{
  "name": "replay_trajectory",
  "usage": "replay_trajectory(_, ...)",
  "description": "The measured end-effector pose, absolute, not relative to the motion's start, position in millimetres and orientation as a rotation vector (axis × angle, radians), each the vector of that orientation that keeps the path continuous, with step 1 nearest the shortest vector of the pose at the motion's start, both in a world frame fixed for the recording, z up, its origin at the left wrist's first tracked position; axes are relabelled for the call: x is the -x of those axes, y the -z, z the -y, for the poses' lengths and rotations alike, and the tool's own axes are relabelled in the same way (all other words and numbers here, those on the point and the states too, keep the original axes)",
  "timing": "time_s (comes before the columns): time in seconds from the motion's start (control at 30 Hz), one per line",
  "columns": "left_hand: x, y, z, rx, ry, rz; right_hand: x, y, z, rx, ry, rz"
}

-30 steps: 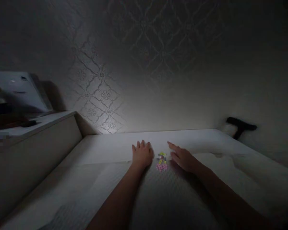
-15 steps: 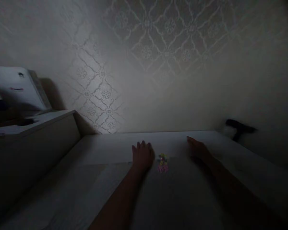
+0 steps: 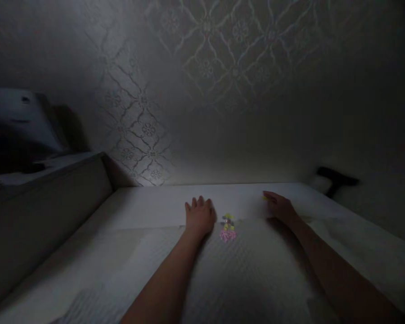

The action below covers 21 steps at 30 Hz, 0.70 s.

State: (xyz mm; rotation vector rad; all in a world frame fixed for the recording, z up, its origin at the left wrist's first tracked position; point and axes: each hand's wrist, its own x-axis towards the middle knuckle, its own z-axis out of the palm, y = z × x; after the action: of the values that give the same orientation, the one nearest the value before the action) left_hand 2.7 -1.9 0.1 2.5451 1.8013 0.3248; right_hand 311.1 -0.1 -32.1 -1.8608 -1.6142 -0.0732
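The room is dim, and both arms reach forward over a white mattress (image 3: 148,279) that runs up to a patterned wall (image 3: 148,135). The left hand (image 3: 200,217) lies flat, palm down and fingers loosely spread, holding nothing; it seems to press the surface to steady it just beside a small heap of coloured pieces (image 3: 227,227), pink at the near end and yellow and grey behind. That heap sits about midway across the mattress, toward its far edge, between the two hands. The right hand (image 3: 279,207) rests further toward the far right corner, fingers curled low, with a tiny yellow piece (image 3: 265,197) at its fingertips; whether it is pinched or merely touched I cannot tell in this light. A dark tool (image 3: 337,182) leans by the wall beyond the right corner, and a shelf (image 3: 47,168) stands along the left edge.
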Motion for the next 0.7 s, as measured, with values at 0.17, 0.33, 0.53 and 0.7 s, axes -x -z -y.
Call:
replay_trajectory(0.17, -3.3, 0.3, 2.1, -2.555, -0.332, -1.810, -302.4, 24.9, 4.9, 1.783, 0.062, 1.683)
replay_trajectory(0.33, -3.8, -0.2, 2.7, -2.547, -0.322, -1.802, -275.4, 19.4, 9.5, 1.590, -0.015, 1.855)
replay_trajectory(0.53, -4.4, 2.0, 3.7, -2.569, -0.369, -1.822, -219.0, 3.4, 35.1, 1.218, -0.152, 2.116)
replay_trajectory(0.7, -4.6, 2.2, 3.6, -2.559, -0.368, -1.829, -194.8, -6.6, 48.6, 1.172, -0.222, 2.198)
